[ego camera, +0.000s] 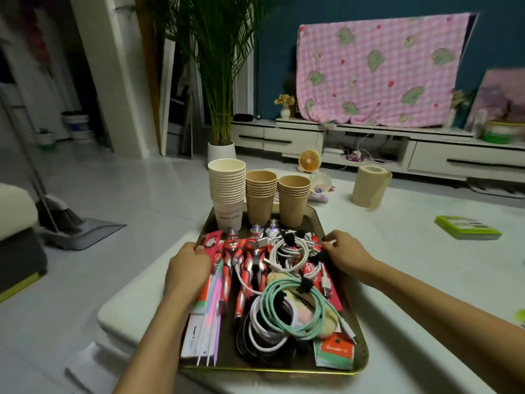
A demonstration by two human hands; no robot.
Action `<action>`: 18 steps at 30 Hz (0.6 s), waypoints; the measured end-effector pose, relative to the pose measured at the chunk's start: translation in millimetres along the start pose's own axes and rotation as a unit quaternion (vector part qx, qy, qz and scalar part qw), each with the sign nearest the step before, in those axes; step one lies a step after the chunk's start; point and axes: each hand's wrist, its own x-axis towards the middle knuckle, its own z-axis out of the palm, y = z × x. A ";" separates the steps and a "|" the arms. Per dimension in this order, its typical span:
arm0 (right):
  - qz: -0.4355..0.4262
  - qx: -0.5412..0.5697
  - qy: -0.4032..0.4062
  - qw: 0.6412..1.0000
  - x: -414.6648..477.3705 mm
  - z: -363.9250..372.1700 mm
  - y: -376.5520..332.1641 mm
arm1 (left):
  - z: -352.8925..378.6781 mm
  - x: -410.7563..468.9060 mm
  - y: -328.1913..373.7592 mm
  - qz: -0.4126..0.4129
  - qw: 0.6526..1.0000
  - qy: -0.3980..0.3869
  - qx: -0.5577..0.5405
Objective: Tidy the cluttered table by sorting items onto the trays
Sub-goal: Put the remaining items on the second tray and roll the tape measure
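loaded tray [270, 370] sits lower centre on the table [412, 265], left hand [186, 268] and right hand [345, 255] each in a curled grip on a side rim. a tilted lift could topple its tall paper cup stacks [227, 183].

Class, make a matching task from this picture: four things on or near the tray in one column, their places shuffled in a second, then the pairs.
1 white cup stack
2 teal cable coil
3 green box
4 paper roll

A flat on the table, right of the tray
B tray's far left corner
C upright on the table beyond the tray
D tray's near half

Pairs: 1-B, 2-D, 3-A, 4-C
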 end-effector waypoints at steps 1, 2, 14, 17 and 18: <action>-0.011 -0.011 0.009 1.000 -1.3 0.9 -0.2 | -0.9 -1.1 -0.1 0.004 1.000 0.000 -0.006; -0.017 -0.020 0.017 0.999 -2.1 1.0 1.3 | -1.6 -2.8 0.8 0.008 1.000 -0.001 -0.006; 0.081 0.006 -0.071 0.994 -40.0 -80.1 81.6 | 45.6 -60.4 53.4 0.074 0.993 -0.089 -0.004; 0.127 -0.012 -0.102 0.987 -50.8 -105.3 108.2 | 62.8 -79.4 73.5 0.098 0.989 -0.112 0.007; 0.141 -0.020 -0.099 0.985 -56.0 -115.7 120.4 | 72.1 -87.7 82.4 0.104 0.987 -0.123 0.006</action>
